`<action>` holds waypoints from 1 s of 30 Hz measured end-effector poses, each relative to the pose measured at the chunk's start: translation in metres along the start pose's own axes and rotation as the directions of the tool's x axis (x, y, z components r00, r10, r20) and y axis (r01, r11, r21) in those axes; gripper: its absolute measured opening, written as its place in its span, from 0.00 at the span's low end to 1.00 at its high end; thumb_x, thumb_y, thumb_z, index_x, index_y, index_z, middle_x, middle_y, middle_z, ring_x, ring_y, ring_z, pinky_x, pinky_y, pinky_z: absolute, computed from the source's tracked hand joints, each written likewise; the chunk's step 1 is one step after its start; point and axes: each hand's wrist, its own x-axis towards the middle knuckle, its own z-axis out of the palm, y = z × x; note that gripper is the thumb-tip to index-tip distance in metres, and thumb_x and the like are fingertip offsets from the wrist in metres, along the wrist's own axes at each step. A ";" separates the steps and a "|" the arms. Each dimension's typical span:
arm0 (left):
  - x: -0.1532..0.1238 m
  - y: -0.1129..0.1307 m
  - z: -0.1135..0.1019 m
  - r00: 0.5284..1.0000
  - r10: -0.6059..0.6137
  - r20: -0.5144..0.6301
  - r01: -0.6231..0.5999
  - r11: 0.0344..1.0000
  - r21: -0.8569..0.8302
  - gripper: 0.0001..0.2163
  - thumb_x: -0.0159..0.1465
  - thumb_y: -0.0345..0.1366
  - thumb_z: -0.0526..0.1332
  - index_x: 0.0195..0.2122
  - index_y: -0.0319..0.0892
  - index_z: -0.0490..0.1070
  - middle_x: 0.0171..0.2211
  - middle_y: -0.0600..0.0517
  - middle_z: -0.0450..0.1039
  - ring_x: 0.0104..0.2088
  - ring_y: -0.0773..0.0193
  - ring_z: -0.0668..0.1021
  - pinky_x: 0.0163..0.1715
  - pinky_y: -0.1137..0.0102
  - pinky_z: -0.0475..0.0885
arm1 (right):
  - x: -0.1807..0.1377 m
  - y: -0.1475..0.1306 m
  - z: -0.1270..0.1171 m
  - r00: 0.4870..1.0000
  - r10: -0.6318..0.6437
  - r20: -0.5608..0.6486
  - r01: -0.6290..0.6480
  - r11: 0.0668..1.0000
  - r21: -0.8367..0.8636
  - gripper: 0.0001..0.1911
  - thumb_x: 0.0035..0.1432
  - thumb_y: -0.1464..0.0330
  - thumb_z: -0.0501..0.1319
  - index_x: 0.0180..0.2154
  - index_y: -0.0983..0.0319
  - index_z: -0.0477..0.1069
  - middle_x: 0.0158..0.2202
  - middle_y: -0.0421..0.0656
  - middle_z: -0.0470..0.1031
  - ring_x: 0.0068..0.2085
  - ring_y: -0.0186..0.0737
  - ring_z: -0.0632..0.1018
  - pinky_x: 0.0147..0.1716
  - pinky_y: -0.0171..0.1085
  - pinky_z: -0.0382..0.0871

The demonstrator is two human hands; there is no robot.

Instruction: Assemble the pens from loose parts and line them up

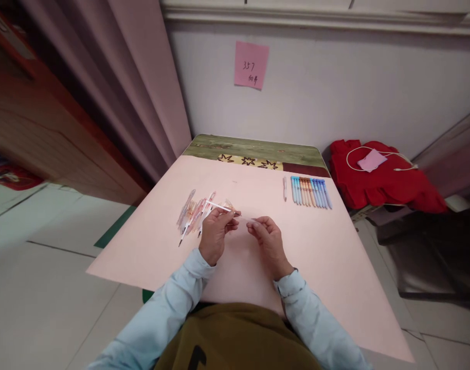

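My left hand (215, 234) is closed around a thin white pen refill (218, 206), its dark tip pointing right toward the other hand. Just across a small gap, my right hand (269, 240) pinches with thumb and fingertips; something small and pale seems to be there, too faint to name. To the left of my left hand lies a loose pile of clear and pinkish pen parts (191, 213), with several white refills among them. At the far right of the table a neat row of blue, brown and violet pens (310, 192) lies side by side. One pale pen (285, 189) rests left of that row.
A pale pink sheet (320, 267) covers most of the table, leaving a green patterned strip (258, 146) at the back. Beyond stands a white wall with a pink note (251, 65). Red cloth (385, 180) with a white cable is at the right, a curtain (142, 77) at the left.
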 end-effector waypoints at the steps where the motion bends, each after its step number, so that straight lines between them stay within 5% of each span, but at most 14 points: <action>1: 0.000 0.000 0.000 1.000 0.000 -0.002 0.000 1.000 -0.001 0.14 0.53 0.39 0.70 0.35 0.38 0.70 0.36 0.47 0.79 0.26 0.69 0.75 0.28 0.71 0.71 | 0.000 0.000 0.000 1.000 0.001 0.000 -0.001 1.000 0.001 0.14 0.49 0.64 0.73 0.33 0.60 0.71 0.34 0.41 0.79 0.37 0.36 0.80 0.42 0.37 0.76; 10: -0.002 -0.003 0.001 1.000 -0.014 0.013 0.014 1.000 0.010 0.14 0.52 0.39 0.70 0.34 0.38 0.70 0.34 0.48 0.78 0.26 0.69 0.75 0.28 0.71 0.71 | -0.002 -0.001 0.001 1.000 0.009 0.024 -0.008 1.000 -0.024 0.14 0.50 0.63 0.72 0.34 0.61 0.71 0.35 0.41 0.79 0.38 0.37 0.80 0.44 0.38 0.75; 14: 0.000 -0.004 0.000 1.000 0.006 0.020 -0.007 1.000 0.020 0.13 0.53 0.39 0.70 0.34 0.39 0.71 0.33 0.49 0.78 0.26 0.69 0.75 0.28 0.71 0.70 | 0.000 0.002 -0.003 0.997 0.019 0.073 -0.006 0.984 -0.180 0.15 0.51 0.60 0.71 0.34 0.61 0.71 0.30 0.40 0.77 0.35 0.38 0.80 0.39 0.39 0.75; 17: -0.001 -0.002 -0.001 0.999 0.029 0.037 -0.031 0.997 0.071 0.12 0.53 0.39 0.69 0.33 0.39 0.71 0.30 0.51 0.77 0.25 0.69 0.74 0.27 0.72 0.69 | 0.000 0.006 -0.005 0.988 -0.034 0.148 0.081 0.942 -0.326 0.14 0.51 0.59 0.70 0.34 0.61 0.72 0.30 0.40 0.77 0.32 0.38 0.79 0.35 0.38 0.74; 21: -0.003 0.002 -0.003 0.987 0.059 0.148 -0.092 0.969 0.229 0.11 0.53 0.39 0.69 0.31 0.39 0.72 0.24 0.53 0.74 0.25 0.68 0.74 0.27 0.72 0.69 | -0.001 0.011 -0.005 0.958 -0.127 0.257 0.233 0.866 -0.443 0.12 0.55 0.60 0.67 0.39 0.60 0.76 0.37 0.43 0.80 0.38 0.42 0.79 0.41 0.40 0.74; 30: 0.001 0.013 -0.011 0.974 0.099 0.201 -0.159 0.939 0.305 0.13 0.55 0.42 0.68 0.36 0.40 0.74 0.31 0.50 0.77 0.27 0.67 0.76 0.28 0.70 0.71 | 0.001 0.012 -0.008 0.967 -0.106 0.231 0.193 0.897 -0.397 0.11 0.55 0.62 0.67 0.39 0.60 0.77 0.37 0.43 0.80 0.38 0.41 0.78 0.40 0.40 0.72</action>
